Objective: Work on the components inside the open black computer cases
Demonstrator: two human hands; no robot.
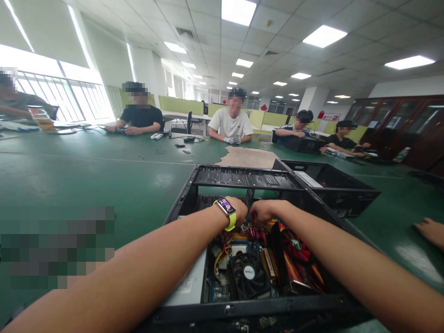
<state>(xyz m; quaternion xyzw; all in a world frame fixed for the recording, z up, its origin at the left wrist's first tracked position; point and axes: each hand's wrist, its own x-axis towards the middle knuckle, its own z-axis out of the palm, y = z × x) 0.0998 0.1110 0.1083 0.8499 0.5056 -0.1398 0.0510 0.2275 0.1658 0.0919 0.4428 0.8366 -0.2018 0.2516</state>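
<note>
Your left hand [239,210] and your right hand [261,212] are both deep inside the open computer case [183,196], close together, and the fingers are curled down into the bundle of coloured wires [250,230] at the far side of the board. It seems they pinch a wire or a plug there, but I cannot tell what exactly each hand holds. In my opinion you should pull straight and gently on the plug body, not on the wires, and keep your wrists away from the CPU fan [248,274] and the red card [299,259]. Your fingertips are hidden behind the knuckles, the near part of the case is cut off, and a second case [333,185] stands just beside.
</note>
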